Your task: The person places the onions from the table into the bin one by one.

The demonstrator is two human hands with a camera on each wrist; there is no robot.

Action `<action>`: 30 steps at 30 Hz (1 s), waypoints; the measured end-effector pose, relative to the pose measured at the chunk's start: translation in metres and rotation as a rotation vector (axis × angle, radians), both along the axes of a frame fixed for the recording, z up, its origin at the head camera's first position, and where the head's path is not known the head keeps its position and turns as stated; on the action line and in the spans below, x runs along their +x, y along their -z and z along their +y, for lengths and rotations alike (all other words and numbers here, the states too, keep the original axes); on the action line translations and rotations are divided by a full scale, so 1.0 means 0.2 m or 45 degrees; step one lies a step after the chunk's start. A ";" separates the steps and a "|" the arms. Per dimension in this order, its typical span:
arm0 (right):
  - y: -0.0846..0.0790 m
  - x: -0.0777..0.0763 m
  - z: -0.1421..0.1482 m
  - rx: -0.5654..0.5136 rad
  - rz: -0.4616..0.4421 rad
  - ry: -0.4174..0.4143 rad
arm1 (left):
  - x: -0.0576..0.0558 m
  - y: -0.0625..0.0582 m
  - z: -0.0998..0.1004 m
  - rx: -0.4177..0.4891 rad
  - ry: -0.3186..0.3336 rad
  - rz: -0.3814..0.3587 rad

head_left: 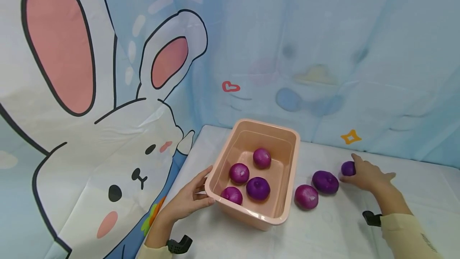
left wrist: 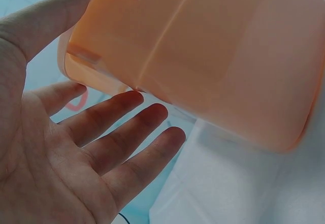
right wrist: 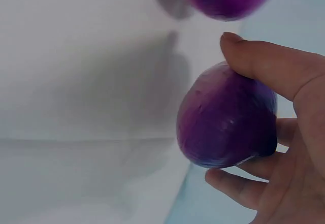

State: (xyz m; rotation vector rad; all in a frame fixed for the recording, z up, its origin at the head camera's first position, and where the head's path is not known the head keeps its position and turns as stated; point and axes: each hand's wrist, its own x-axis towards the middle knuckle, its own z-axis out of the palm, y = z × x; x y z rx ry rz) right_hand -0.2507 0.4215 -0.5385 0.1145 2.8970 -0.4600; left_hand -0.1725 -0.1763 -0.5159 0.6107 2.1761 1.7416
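In the head view my right hand [head_left: 370, 176] holds a small dark purple onion [head_left: 347, 168] at the right of the table. The right wrist view shows the thumb against one side of that onion [right wrist: 223, 120] and the fingers around the other. My left hand [head_left: 188, 200] is at the near left rim of a peach plastic bin [head_left: 264, 134]. Its thumb lies by the rim, and its fingers [left wrist: 132, 137] extend loosely beside the outer wall. Several purple onions, including a dark one [head_left: 258, 188], lie inside the bin.
Right of the bin sit a shiny purple onion [head_left: 306, 197] and a darker, flatter onion [head_left: 325, 182], close together. A white cloth [head_left: 330, 231] covers the table. Behind stands a blue backdrop [head_left: 323, 31] with a large rabbit drawing [head_left: 90, 163] on the left.
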 end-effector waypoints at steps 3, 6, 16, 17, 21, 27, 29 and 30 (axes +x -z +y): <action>-0.06 0.02 0.00 -0.049 0.075 -0.004 | 0.00 -0.01 0.00 -0.003 0.002 0.002; -0.13 0.04 -0.03 -0.128 0.139 0.011 | 0.00 -0.02 0.00 -0.007 0.000 0.000; -0.34 0.14 -0.14 -0.846 0.370 0.042 | 0.00 -0.03 0.00 -0.001 0.002 0.004; -0.35 0.15 -0.15 -0.961 0.377 0.057 | 0.00 -0.03 0.00 0.000 0.002 0.006; -0.40 0.17 -0.19 -1.602 0.441 0.070 | 0.00 -0.03 0.00 -0.003 0.000 0.011; -0.46 0.20 -0.23 -2.335 0.566 -0.168 | 0.01 -0.02 0.01 -0.001 -0.001 0.002; -0.48 0.21 -0.25 -2.424 0.585 -0.261 | 0.01 -0.02 0.01 -0.002 -0.002 -0.004; -0.49 0.21 -0.26 -2.443 0.593 -0.302 | 0.01 -0.02 0.01 -0.002 -0.001 -0.006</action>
